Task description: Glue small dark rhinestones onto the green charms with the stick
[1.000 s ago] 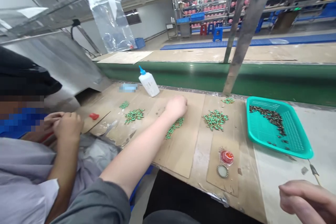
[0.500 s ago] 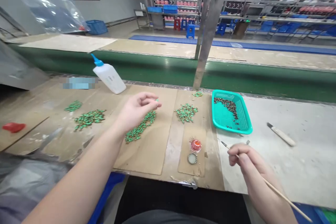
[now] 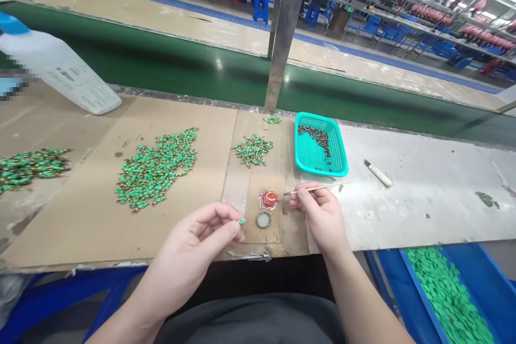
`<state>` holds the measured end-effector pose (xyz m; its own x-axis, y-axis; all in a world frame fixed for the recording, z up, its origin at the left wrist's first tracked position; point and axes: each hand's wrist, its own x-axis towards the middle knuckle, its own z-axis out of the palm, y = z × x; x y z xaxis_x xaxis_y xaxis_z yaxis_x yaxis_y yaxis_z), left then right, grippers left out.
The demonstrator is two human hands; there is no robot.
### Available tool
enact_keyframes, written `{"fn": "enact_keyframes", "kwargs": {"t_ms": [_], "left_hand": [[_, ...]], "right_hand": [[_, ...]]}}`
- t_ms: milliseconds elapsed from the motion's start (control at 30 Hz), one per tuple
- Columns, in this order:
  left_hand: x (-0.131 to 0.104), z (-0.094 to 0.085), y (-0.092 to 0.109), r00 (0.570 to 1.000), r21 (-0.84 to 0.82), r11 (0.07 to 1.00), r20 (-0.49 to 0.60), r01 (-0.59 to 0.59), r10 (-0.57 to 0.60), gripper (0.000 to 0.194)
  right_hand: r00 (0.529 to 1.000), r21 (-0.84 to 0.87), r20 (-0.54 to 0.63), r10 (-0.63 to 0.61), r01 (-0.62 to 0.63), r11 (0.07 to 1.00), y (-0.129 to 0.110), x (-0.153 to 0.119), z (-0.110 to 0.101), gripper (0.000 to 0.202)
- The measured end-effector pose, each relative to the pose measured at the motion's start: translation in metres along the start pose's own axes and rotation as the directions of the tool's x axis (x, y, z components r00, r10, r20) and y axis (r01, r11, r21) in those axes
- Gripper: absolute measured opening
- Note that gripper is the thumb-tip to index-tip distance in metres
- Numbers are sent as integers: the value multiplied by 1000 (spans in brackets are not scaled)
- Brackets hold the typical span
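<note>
The bench [image 3: 423, 188] runs across mid-frame, brown cardboard [image 3: 213, 140] covering its left and centre, its surface pale and stained at right. I can see heaps of small green-and-gold pieces [image 3: 157, 172] from the left edge to the centre, a white squeeze bottle [image 3: 68, 70] upper left, a round glossy red blob [image 3: 269, 199] and crimped bottle cap [image 3: 263, 220] below centre, and right of centre a teal basket [image 3: 344, 166] and pale-handled tool [image 3: 379, 174].
</note>
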<state>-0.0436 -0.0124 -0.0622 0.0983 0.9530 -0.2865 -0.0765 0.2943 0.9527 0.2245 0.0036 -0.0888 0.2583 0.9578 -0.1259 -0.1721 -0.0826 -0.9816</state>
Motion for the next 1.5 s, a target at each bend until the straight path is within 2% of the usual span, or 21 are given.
{"fn": "enact_keyframes", "kwargs": {"t_ms": [67, 267, 500, 700, 833, 967, 1033, 1167, 1300, 1500], "left_hand": [[-2, 2, 0, 1000, -13, 1000, 7, -2, 2, 31], [-5, 10, -2, 992, -56, 994, 92, 92, -86, 44], [-1, 14, -7, 986, -199, 973, 139, 114, -87, 50], [-1, 15, -8, 985, -210, 972, 157, 109, -76, 45], [-6, 16, -5, 984, -160, 980, 149, 120, -97, 39], [-14, 19, 4, 968, -244, 957, 228, 159, -103, 38], [-19, 21, 9, 957, -299, 936, 270, 186, -105, 38], [-24, 24, 14, 949, -333, 920, 295, 207, -107, 34], [-24, 24, 16, 948, -320, 923, 297, 213, -116, 38], [-25, 23, 15, 948, -309, 930, 301, 197, -100, 33]], "right_hand": [[1000, -9, 0, 3, -3, 1000, -2, -1, 1, 55], [1000, -40, 9, 8, -8, 999, -6, -2, 4, 55], [1000, -54, 9, 17, -16, 998, -3, -2, 1, 48], [999, -31, 33, -4, 5, 1000, -2, -1, -1, 46], [997, 4, 62, -52, 52, 999, -17, -17, 1, 42], [960, 120, 231, -156, 131, 984, -43, -43, 8, 16], [944, 146, 277, -179, 142, 979, -55, -53, 12, 8], [947, 126, 255, -195, 167, 978, -65, -63, 16, 8], [944, 96, 265, -198, 179, 979, -67, -68, 16, 15], [939, 36, 266, -216, 214, 976, -69, -71, 15, 16]]}}
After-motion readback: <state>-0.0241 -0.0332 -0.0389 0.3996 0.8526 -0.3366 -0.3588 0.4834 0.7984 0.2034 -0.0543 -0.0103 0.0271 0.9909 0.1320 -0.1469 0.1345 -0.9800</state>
